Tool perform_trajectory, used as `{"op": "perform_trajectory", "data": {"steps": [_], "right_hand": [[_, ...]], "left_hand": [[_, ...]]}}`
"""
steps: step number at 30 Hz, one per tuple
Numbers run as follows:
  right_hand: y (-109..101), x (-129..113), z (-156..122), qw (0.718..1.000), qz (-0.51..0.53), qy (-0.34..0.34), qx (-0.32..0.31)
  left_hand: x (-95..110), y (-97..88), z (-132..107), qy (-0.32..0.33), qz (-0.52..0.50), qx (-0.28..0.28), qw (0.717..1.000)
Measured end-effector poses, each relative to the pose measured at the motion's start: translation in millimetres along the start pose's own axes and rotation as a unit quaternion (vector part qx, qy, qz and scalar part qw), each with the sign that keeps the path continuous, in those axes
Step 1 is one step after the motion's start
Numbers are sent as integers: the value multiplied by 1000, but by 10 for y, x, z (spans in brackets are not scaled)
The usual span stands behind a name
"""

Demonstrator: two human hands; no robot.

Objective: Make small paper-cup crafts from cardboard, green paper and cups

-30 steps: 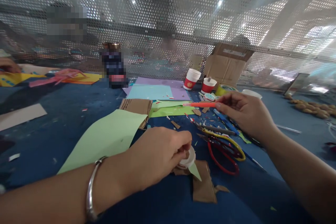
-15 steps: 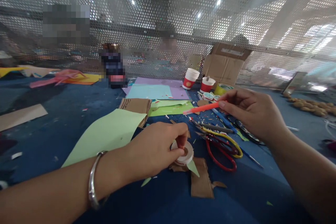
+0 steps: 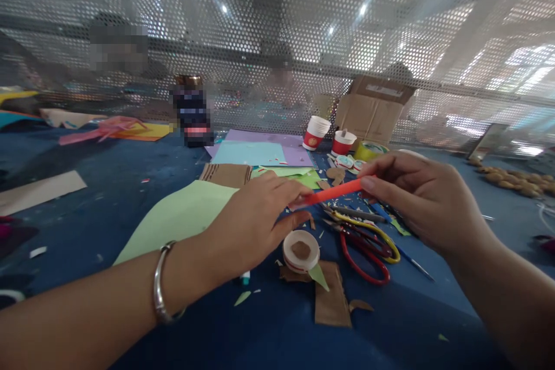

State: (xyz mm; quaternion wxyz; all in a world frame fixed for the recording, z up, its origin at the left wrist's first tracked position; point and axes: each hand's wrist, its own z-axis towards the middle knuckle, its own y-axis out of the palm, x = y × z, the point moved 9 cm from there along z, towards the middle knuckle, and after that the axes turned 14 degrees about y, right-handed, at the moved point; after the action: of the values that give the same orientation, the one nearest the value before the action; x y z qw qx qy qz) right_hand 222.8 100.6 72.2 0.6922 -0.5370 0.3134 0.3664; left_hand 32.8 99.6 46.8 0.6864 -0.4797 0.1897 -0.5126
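Your right grip comes in from the right, wrist bent inward, thumb and fingers pinching one orange stick by its near end. Stick's above the surface, between your hands, pale tip pointing left and a bit down. Your left grip is palm down, forearm in from lower left, one bracelet on the wrist; fingers bent, thumb parted below them, around the stick's tip. Can't tell if they touch it.

Counts: one cup base just below your left thumb, one brown disc inside, one green leaf at its lower right edge. Two scissors, yellow-handled and red-handled, overlapping, right of the base. At the back, one cup stack, can't count how many nested, plus one cup beside it. One tape roll right of those. One large green sheet, partly behind your left arm.
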Motion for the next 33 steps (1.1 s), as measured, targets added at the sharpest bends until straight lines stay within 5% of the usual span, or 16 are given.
{"op": "perform_trajectory", "data": {"steps": [7,10,15,17,19,22,24,27,31,33], "right_hand": [[286,96,-50,973,202,73,-80],[424,121,-92,954,252,116,-114],[582,199,-170,908,340,190,-154],[631,221,-184,899,354,200,-164],[657,246,-177,897,359,202,-160],[669,284,-144,895,372,202,-140],[666,301,-127,892,384,203,-126],[649,296,-139,891,392,203,-107],[660,247,-205,896,383,198,-103],[632,245,-201,901,376,193,-95]], "left_hand": [[187,-156,-36,30,-43,80,995],[94,-50,-60,-60,-193,63,977],[46,375,-162,-220,-556,-39,801],[36,408,-188,-233,-583,-55,777],[0,397,-208,-223,-547,-68,804],[-60,151,-149,-131,-336,-10,933],[8,-27,-116,-60,-194,39,978],[8,87,-132,-94,-248,1,964],[34,346,-173,-178,-477,-41,860],[18,298,-157,-149,-429,-34,890]]}}
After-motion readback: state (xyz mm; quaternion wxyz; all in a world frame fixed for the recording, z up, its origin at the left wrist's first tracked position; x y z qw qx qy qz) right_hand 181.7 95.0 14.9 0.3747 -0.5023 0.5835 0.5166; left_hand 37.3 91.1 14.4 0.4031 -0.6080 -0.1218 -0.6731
